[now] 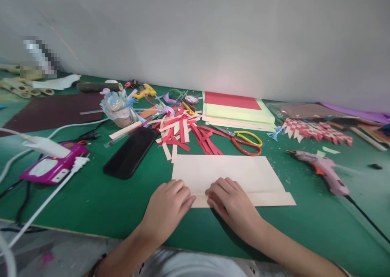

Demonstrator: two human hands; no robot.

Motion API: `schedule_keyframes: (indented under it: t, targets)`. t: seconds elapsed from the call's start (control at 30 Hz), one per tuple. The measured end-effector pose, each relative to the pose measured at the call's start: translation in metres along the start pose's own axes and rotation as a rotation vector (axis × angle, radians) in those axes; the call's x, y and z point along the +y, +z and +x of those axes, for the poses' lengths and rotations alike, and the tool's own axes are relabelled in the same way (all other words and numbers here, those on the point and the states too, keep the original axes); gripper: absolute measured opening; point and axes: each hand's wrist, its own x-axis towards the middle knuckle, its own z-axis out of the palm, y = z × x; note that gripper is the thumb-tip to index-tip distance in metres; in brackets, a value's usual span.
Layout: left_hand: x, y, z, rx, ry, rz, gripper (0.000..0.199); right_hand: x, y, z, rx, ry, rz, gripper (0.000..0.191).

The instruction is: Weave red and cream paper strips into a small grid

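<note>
A pale pink sheet of paper (228,171) lies on the green table in front of me, with a narrow folded strip along its near edge. My left hand (170,202) rests at the left part of that strip, fingers curled and thumb against the paper. My right hand (230,200) is on the strip near the sheet's middle, its fingers curled and pressed to the edge. Both hands hold the paper down at the fold, a small gap between them. The strip's right end sticks out past the sheet's side.
Beyond the sheet lie red and pink paper strips (179,128), scissors (243,141) and stacked coloured paper (237,112). At left are a black phone (131,153) and a magenta power strip (56,167) with cables. A pink glue gun (326,171) lies at right.
</note>
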Motion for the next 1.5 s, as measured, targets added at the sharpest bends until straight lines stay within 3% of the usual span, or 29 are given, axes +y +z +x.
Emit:
schedule_keyframes:
  t: [0.37, 0.5, 0.6, 0.67, 0.73, 0.8, 0.9, 1.0, 1.13, 1.33, 1.5]
  targets:
    - [-0.008, -0.005, -0.003, 0.014, -0.105, 0.079, 0.011, 0.002, 0.008, 0.009, 0.111, -0.005, -0.162, 0.010]
    - [-0.009, -0.008, -0.005, 0.017, 0.093, 0.134, 0.023, 0.002, 0.004, 0.003, 0.060, -0.161, -0.151, 0.009]
    - [-0.004, -0.010, -0.002, -0.035, 0.266, 0.154, 0.016, 0.000, -0.003, -0.001, -0.038, -0.218, -0.072, 0.017]
    - [-0.001, -0.011, 0.000, -0.073, 0.308, 0.141, 0.020, 0.001, -0.007, -0.001, -0.064, -0.223, -0.047, 0.022]
    - [-0.001, -0.012, 0.002, -0.069, 0.304, 0.128, 0.019, 0.003, -0.011, 0.000, -0.063, -0.230, -0.037, 0.012]
    - [-0.004, -0.012, 0.004, -0.043, 0.289, 0.099, 0.013, 0.005, -0.014, 0.004, -0.061, -0.228, -0.038, 0.011]
    - [-0.009, -0.013, 0.009, -0.024, 0.265, 0.058, 0.024, 0.009, -0.017, 0.014, -0.086, -0.204, -0.090, 0.020]
    - [-0.014, -0.015, 0.014, -0.051, 0.218, 0.067, 0.023, 0.009, -0.018, 0.023, -0.102, -0.179, -0.186, 0.023]
    - [-0.012, -0.015, 0.016, -0.045, 0.175, 0.151, 0.013, 0.004, -0.010, 0.028, -0.002, -0.119, -0.273, 0.014]
    - [-0.010, -0.006, 0.008, 0.042, 0.335, 0.170, 0.021, -0.004, 0.008, 0.032, 0.098, -0.077, -0.239, 0.019]
    - [-0.011, -0.001, 0.000, 0.109, 0.363, 0.168, 0.025, -0.003, 0.010, 0.033, 0.127, -0.032, -0.196, 0.014]
